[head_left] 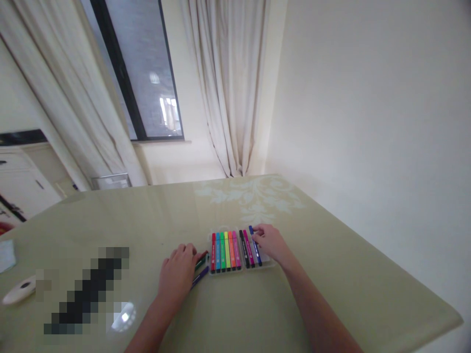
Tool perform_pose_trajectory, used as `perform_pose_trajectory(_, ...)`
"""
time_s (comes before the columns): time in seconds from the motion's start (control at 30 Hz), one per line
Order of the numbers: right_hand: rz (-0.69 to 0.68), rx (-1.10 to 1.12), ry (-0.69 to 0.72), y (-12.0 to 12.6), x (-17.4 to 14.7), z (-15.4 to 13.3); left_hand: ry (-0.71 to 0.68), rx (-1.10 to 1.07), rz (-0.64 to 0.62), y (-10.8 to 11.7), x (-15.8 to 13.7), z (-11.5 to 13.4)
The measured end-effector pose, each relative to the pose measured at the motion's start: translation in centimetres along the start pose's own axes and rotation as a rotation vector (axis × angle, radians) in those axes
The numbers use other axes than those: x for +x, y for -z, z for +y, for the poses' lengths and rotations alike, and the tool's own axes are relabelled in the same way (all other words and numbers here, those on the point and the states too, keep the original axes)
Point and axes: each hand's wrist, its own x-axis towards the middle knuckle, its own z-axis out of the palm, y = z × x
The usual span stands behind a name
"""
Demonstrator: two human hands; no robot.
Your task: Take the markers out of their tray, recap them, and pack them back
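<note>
An open clear plastic case (225,273) lies flat on the table with felt-tip pens in both halves. Its left half holds a row of pens, among them a red pen (213,252), a green pen (222,252) and a pink pen (236,251). In the right half lie a black pen (244,249), a magenta pen (249,249) and a blue pen (256,251). My right hand (270,241) pinches the blue pen near its upper end. Left of the case, my left hand (178,269) curls over loose pens; a dark green pen (200,263) and a purple pen (199,278) stick out from beneath it.
The glossy table (331,274) runs to a wall on the right. At the left are a white round object (20,289), a pale packet (6,255) and a pixelated dark patch (88,289). Behind the table hang curtains (235,88) beside a window (143,63).
</note>
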Motion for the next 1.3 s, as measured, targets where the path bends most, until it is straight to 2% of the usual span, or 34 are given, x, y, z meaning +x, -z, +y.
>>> perform_pose_trajectory(0.2, 0.013, -0.040, -0.047, -1.0, -0.2, 0.1, 0.017, 0.048, 0.044, 0.1, -0.2, -0.3)
perform_pose_trajectory(0.47, 0.047, -0.121, 0.013, -0.7, -0.4, -0.4, 0.008, 0.028, 0.024, -0.1, -0.1, -0.2)
perform_pose_trajectory(0.87, 0.063, -0.100, 0.054, -0.5, -0.1, -0.2, 0.022, 0.055, 0.024, 0.1, -0.3, 0.1)
perform_pose_trajectory(0.97, 0.015, -0.064, 0.039, -0.1, -0.3, -0.2, 0.026, 0.038, 0.044, 0.0, -0.2, 0.1)
perform_pose_trajectory(1.13, -0.053, -0.047, -0.004, 0.2, -0.4, 0.0, 0.037, -0.035, 0.114, 0.4, -0.2, 0.3)
perform_pose_trajectory(1.3, -0.044, -0.145, -0.088, 0.0, -0.4, -0.1, 0.037, -0.351, 0.267, 1.0, -0.3, 1.4)
